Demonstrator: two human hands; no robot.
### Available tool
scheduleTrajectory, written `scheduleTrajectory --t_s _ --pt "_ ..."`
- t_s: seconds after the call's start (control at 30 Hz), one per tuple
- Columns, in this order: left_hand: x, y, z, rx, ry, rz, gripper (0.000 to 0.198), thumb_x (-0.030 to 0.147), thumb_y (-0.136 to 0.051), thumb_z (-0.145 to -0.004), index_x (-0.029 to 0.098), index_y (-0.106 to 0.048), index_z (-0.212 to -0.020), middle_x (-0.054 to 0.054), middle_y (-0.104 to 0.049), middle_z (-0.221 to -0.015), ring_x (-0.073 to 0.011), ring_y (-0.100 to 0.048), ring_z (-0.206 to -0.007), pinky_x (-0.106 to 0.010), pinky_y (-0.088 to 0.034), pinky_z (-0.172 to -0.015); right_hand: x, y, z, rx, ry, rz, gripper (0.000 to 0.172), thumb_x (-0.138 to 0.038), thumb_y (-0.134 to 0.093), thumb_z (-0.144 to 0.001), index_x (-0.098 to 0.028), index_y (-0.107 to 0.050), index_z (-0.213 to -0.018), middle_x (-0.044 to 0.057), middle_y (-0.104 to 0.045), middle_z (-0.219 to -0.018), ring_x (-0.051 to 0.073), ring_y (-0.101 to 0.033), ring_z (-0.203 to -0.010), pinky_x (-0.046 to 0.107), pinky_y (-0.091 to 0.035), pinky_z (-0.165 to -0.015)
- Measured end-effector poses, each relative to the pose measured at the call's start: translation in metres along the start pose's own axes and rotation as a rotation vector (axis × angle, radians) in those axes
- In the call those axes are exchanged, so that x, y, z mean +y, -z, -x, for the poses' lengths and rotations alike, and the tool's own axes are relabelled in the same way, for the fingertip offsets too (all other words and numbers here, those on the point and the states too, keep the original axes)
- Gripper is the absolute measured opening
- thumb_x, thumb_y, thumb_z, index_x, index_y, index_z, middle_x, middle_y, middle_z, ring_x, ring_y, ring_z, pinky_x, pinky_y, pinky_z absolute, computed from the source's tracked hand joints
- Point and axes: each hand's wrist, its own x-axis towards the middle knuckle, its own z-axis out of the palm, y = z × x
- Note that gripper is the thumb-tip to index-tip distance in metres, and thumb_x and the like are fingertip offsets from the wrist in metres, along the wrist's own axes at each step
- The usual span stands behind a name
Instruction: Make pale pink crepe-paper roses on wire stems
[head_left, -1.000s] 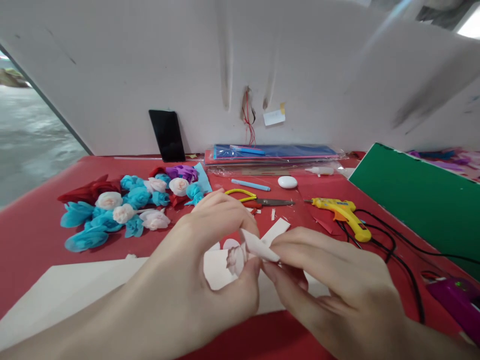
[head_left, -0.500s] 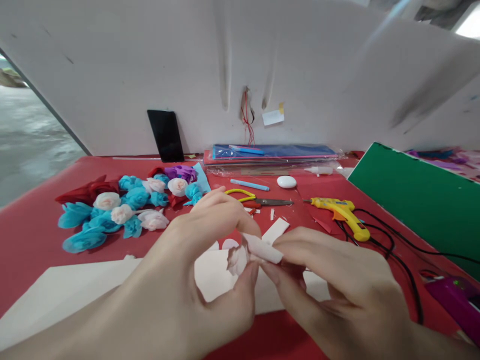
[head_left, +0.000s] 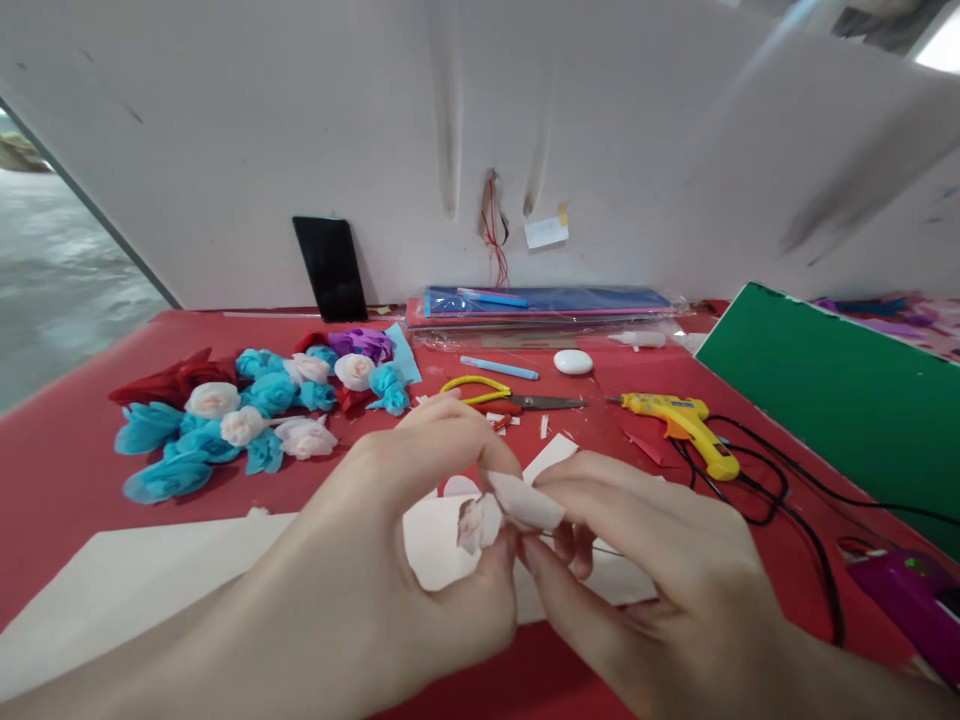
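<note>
The left hand (head_left: 390,540) has its grip closed on a small pale flower (head_left: 478,522), its ruffled centre turned toward the left palm. The right hand (head_left: 667,560) pinches in from the other side, its grip gathered on the same flower where a loose petal (head_left: 529,502) sticks out (the fingers partly hide the exact contact). A thin dark stem (head_left: 600,548) runs rightward between the right fingers. The flower is held above a white sheet (head_left: 180,545) lying on the red worktop (head_left: 60,470). A pale strip (head_left: 551,455) lies just beyond the right fingers. Farther off are yellow-handled scissors (head_left: 547,403), and to their right a yellow glue gun (head_left: 690,425) with a black cord. A cluster of blue, white, red and purple flowers (head_left: 274,395) lies to the left, and a light-blue pen (head_left: 499,368) rests behind the scissors.
</note>
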Motion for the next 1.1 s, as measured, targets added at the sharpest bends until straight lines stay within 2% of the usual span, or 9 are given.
scheduleTrajectory --t_s 0.13,0.33,0.57,0.67,0.73,0.83,0.9,1.03,1.1 --pt "-0.001 0.0 0.0 0.001 -0.016 -0.045 0.018 0.014 -0.052 -0.077 0.029 -0.062 -0.076 0.01 -0.066 -0.072 -0.0124 -0.066 -0.07 -0.023 -0.056 -0.063 0.0 0.0 0.001 -0.028 -0.018 -0.005 0.022 -0.005 -0.059 -0.088 -0.016 -0.07 -0.072 0.0 -0.073 -0.067 0.01 -0.067 -0.054 0.019 -0.053 -0.053" --pt "-0.001 0.001 -0.003 -0.055 0.049 0.042 0.016 0.016 -0.053 -0.073 0.029 -0.063 -0.074 0.011 -0.068 -0.072 -0.0125 -0.066 -0.071 -0.022 -0.052 -0.061 -0.001 -0.003 0.001 -0.048 -0.1 -0.172 0.02 -0.004 -0.063 -0.084 -0.013 -0.069 -0.068 -0.002 -0.063 -0.059 0.005 -0.057 -0.048 0.012 -0.047 -0.05" --pt "0.0 0.002 -0.011 -0.073 0.095 0.054 0.017 0.015 -0.055 -0.071 0.028 -0.065 -0.07 0.011 -0.069 -0.068 -0.0128 -0.064 -0.067 -0.019 -0.05 -0.062 0.001 -0.008 -0.006 -0.239 -0.521 -0.547 0.02 -0.013 -0.063 -0.081 -0.018 -0.061 -0.061 -0.004 -0.057 -0.056 0.007 -0.049 -0.049 0.014 -0.04 -0.044" --pt "-0.003 0.004 -0.011 -0.113 0.105 0.038 0.017 0.017 -0.058 -0.081 0.029 -0.067 -0.074 0.011 -0.07 -0.07 -0.012 -0.063 -0.066 -0.02 -0.048 -0.062 0.003 -0.007 -0.011 -0.288 -0.692 -0.751 0.018 -0.018 -0.068 -0.08 -0.018 -0.061 -0.063 -0.005 -0.052 -0.055 0.007 -0.045 -0.048 0.016 -0.037 -0.044" --pt "-0.008 0.007 -0.01 -0.131 0.114 0.054 0.012 0.025 -0.062 -0.091 0.032 -0.07 -0.086 0.011 -0.074 -0.081 -0.013 -0.068 -0.074 -0.02 -0.051 -0.065 0.005 -0.006 -0.012 -0.299 -0.806 -0.881 0.021 -0.023 -0.078 -0.078 -0.018 -0.063 -0.064 -0.007 -0.051 -0.052 0.007 -0.046 -0.045 0.016 -0.039 -0.042" --pt "-0.018 0.011 -0.009 -0.131 0.137 0.285 0.012 0.037 -0.061 -0.101 0.039 -0.07 -0.109 0.009 -0.075 -0.1 -0.0132 -0.073 -0.09 -0.016 -0.056 -0.073 0.011 -0.005 -0.009 -0.274 -0.902 -1.056 0.032 -0.032 -0.086 -0.078 -0.017 -0.063 -0.063 -0.006 -0.056 -0.051 0.006 -0.051 -0.042 0.014 -0.042 -0.04" --pt "-0.023 0.012 -0.008 -0.124 0.153 0.468 0.02 0.033 -0.059 -0.103 0.043 -0.071 -0.116 0.01 -0.074 -0.102 -0.0106 -0.073 -0.094 -0.012 -0.057 -0.078 0.015 -0.005 -0.006 -0.244 -0.932 -1.201 0.033 -0.033 -0.086 -0.082 -0.016 -0.066 -0.064 -0.004 -0.062 -0.056 0.005 -0.054 -0.041 0.013 -0.045 -0.039" --pt "-0.02 0.006 -0.006 -0.039 0.168 0.571 0.041 0.016 -0.065 -0.089 0.044 -0.074 -0.117 0.009 -0.075 -0.097 -0.0098 -0.075 -0.083 -0.011 -0.059 -0.073 0.014 -0.006 -0.003 -0.182 -0.946 -1.451 0.029 -0.033 -0.087 -0.083 -0.014 -0.072 -0.067 -0.003 -0.065 -0.059 0.005 -0.057 -0.042 0.013 -0.053 -0.043" --pt "-0.017 0.001 -0.006 0.004 0.158 0.585 0.04 0.015 -0.071 -0.085 0.043 -0.075 -0.114 0.009 -0.077 -0.092 -0.0109 -0.075 -0.077 -0.014 -0.061 -0.069 0.012 -0.006 -0.004 -0.166 -0.942 -1.509 0.027 -0.031 -0.087 -0.084 -0.013 -0.075 -0.068 -0.004 -0.063 -0.057 0.004 -0.056 -0.042 0.012 -0.055 -0.045"
